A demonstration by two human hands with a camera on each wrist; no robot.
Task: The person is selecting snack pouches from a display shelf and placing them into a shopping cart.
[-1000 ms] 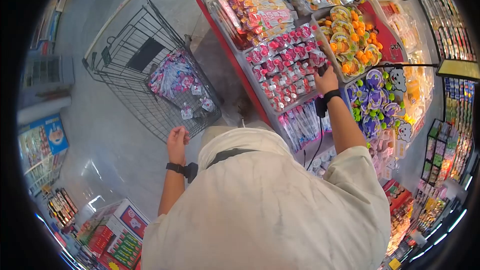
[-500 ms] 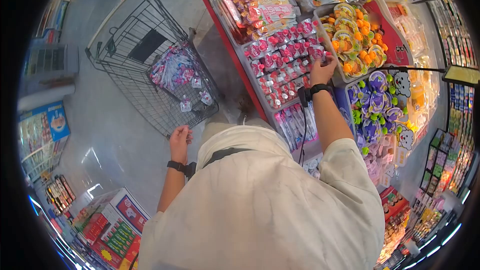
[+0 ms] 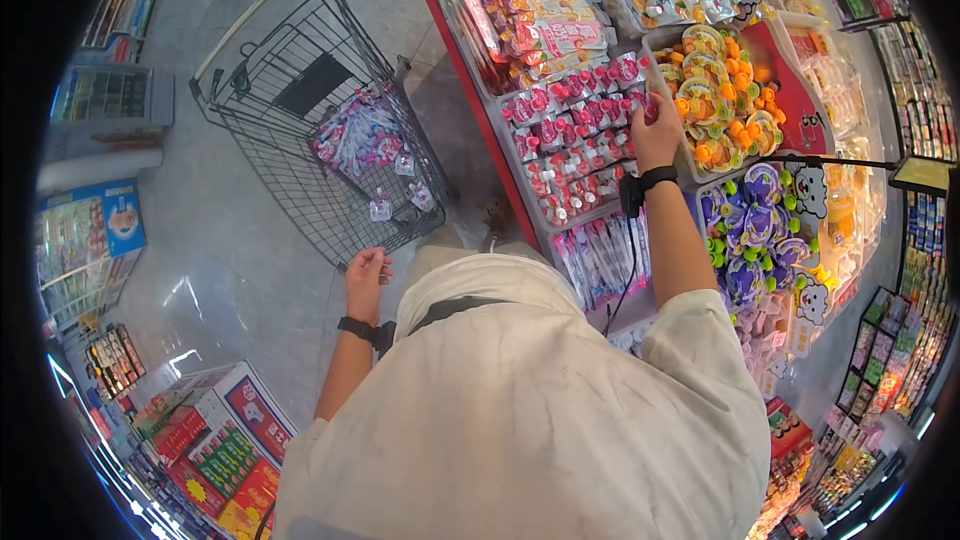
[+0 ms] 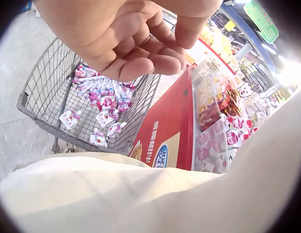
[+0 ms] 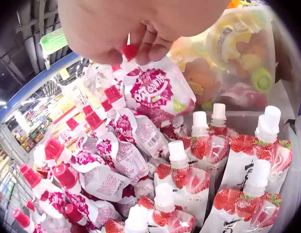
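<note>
The right hand (image 3: 656, 136) reaches into the bin of pink-capped pouches. In the right wrist view the fingers of that hand (image 5: 141, 43) pinch the red cap of a white and magenta pouch (image 5: 159, 90), tilted above its neighbours. Around it stand more red-capped pouches (image 5: 121, 154) and white-capped strawberry pouches (image 5: 189, 182). The left hand (image 3: 366, 278) hangs beside the body near the cart, its fingers loosely curled and holding nothing; the left wrist view shows this hand (image 4: 131, 36) above the cart. Small pouches and a heap of packets (image 4: 106, 92) lie in the cart.
The wire shopping cart (image 3: 290, 165) stands at the left of the red-sided display (image 3: 480, 120). Beyond the pouches are bins of orange-topped packs (image 3: 712, 100) and purple packs (image 3: 757, 220). A stack of boxed goods (image 3: 235, 440) stands at the lower left. A cable hangs from the right wrist.
The right hand has shifted over the pouch bin, and its fingers have turned inward around a cap. Cart and display sit slightly further right in the head view. The left hand has barely moved.
</note>
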